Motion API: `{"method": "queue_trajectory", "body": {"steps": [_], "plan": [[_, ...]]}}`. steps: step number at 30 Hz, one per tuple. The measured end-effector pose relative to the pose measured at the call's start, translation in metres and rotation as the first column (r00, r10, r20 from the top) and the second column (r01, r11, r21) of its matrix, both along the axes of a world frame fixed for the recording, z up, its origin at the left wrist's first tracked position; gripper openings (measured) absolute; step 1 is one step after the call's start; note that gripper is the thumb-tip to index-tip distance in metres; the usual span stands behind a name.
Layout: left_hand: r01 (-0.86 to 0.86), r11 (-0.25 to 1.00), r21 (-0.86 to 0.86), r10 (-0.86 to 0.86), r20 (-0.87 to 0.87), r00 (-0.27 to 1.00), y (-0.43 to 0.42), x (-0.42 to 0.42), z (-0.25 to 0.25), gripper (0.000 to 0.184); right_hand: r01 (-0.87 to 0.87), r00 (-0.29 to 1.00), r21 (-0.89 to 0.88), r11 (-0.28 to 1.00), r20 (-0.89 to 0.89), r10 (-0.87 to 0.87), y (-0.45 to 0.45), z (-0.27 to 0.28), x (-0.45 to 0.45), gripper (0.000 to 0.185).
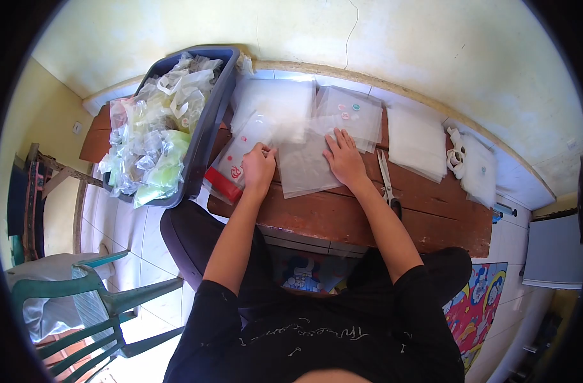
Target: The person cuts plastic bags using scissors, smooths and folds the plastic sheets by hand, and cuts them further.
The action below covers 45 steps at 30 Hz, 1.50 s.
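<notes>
My right hand lies flat with fingers spread on a clear plastic bag at the middle of the table. At that bag's left edge my left hand is closed, its fingertips pinching plastic; which layer is partly hidden. Under and beside the left hand is a clear plastic packet with red print. Behind the hands lie a stack of clear plastic bags and another clear bag with small round stickers on it. Scissors rest just right of my right hand.
A dark grey plastic tub heaped with filled plastic bags stands on the left. On the right of the brown wooden table are white plastic sheets and another bag stack. A green chair stands lower left.
</notes>
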<state>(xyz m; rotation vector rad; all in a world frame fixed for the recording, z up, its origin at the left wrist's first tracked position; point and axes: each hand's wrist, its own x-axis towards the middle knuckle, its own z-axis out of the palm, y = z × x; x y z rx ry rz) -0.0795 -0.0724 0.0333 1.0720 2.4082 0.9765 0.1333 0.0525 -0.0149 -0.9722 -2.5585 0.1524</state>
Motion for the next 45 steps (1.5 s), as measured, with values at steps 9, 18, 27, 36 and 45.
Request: {"method": "queue_trajectory", "body": {"steps": [9, 18, 27, 36, 45], "plan": [[0.033, 0.999, 0.006, -0.033, 0.067, 0.997, 0.012, -0.006, -0.033, 0.025, 0.032, 0.999, 0.016, 0.999, -0.04, -0.031, 0.001, -0.002, 0.001, 0.047], [0.039, 0.998, 0.05, -0.037, -0.033, 0.999, 0.014, -0.002, -0.013, 0.023, 0.085, 0.996, 0.061, 0.995, 0.013, -0.086, -0.009, 0.005, -0.005, 0.05], [0.039, 0.994, 0.101, -0.032, -0.07, 0.997, 0.018, -0.004, -0.015, 0.024, 0.006, 0.998, 0.02, 1.0, -0.067, -0.005, -0.025, 0.003, -0.028, 0.055], [0.03, 0.981, 0.192, -0.017, -0.072, 0.997, 0.007, 0.008, -0.012, 0.021, 0.034, 0.999, -0.023, 0.999, -0.023, -0.035, -0.024, 0.001, -0.024, 0.059], [0.131, 0.896, 0.424, -0.053, -0.189, 0.98, 0.007, 0.01, -0.033, 0.011, 0.051, 0.999, -0.022, 0.998, -0.004, -0.052, -0.016, 0.003, -0.011, 0.058]]}}
